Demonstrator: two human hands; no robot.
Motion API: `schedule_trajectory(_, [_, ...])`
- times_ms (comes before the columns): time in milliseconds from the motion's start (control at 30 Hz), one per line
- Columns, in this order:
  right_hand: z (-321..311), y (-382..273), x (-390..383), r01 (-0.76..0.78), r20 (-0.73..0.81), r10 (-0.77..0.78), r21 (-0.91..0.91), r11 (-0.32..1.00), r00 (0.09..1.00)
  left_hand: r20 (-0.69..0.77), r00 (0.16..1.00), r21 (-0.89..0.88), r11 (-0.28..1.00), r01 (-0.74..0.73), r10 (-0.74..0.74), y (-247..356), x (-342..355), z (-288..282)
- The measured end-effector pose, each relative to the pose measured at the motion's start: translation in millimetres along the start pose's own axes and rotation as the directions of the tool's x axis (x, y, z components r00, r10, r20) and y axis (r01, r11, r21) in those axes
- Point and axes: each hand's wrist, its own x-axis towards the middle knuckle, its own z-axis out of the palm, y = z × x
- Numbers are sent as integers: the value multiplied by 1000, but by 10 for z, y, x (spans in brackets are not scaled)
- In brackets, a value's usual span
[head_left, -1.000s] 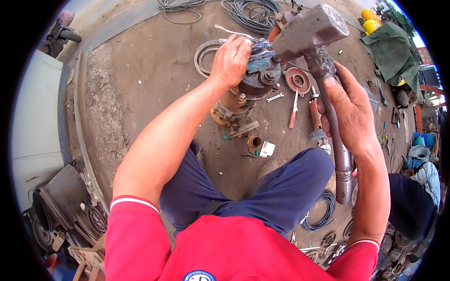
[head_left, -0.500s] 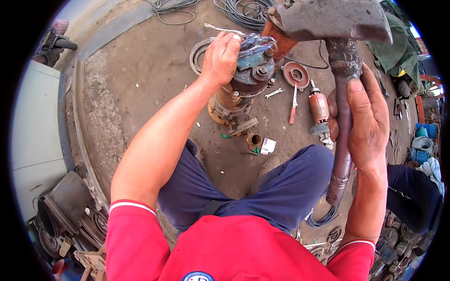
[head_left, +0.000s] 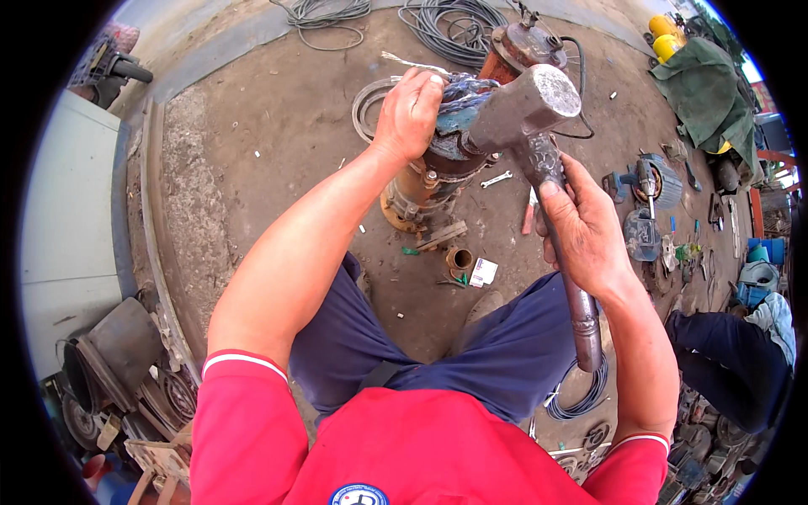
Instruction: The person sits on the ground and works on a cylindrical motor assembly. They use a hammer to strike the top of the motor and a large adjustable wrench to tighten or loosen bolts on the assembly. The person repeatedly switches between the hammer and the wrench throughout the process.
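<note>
My left hand [head_left: 407, 115], fingers curled, grips blue rope [head_left: 465, 95] on the top of an upright, rusty pump-like machine [head_left: 420, 195], with a frayed pale end trailing behind. My right hand [head_left: 582, 237] is closed round the thick metal handle of a heavy hammer [head_left: 532, 108]; the head's narrow end is at the machine's top, contact unclear. A brass sleeve [head_left: 459, 261], a white card [head_left: 483, 271], a spanner [head_left: 497, 180] and a red-handled tool [head_left: 529, 215] lie around it.
Cable coils [head_left: 446, 32] and an orange cylinder [head_left: 526, 46] stand behind. Motor parts [head_left: 652, 189] and a green tarp [head_left: 703, 97] are at right, beside another person's dark-trousered legs [head_left: 728, 362]. A pale cabinet [head_left: 67, 223] and scrap line the left edge.
The hammer, raised to the upper right half a second ago, has swung down and leftward to the machine's top, turning as it moved. My left hand remains on the rope.
</note>
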Motion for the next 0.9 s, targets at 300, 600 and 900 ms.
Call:
schedule_trajectory(300, [-45,-219,-202,379,-210,-355,82,922,911,11,1000,10,1000,-15,15,-38,3,-43])
schedule_trajectory(600, [-105,-256,-76,186,-135,-175,73,980,975,-13,1000,50,999,-14,15,-23,-48,-53])
schedule_trajectory(900, [-99,-407,84,179,-7,-181,-109,978,983,-5,1000,33,999,3,-3,-10,29,-54])
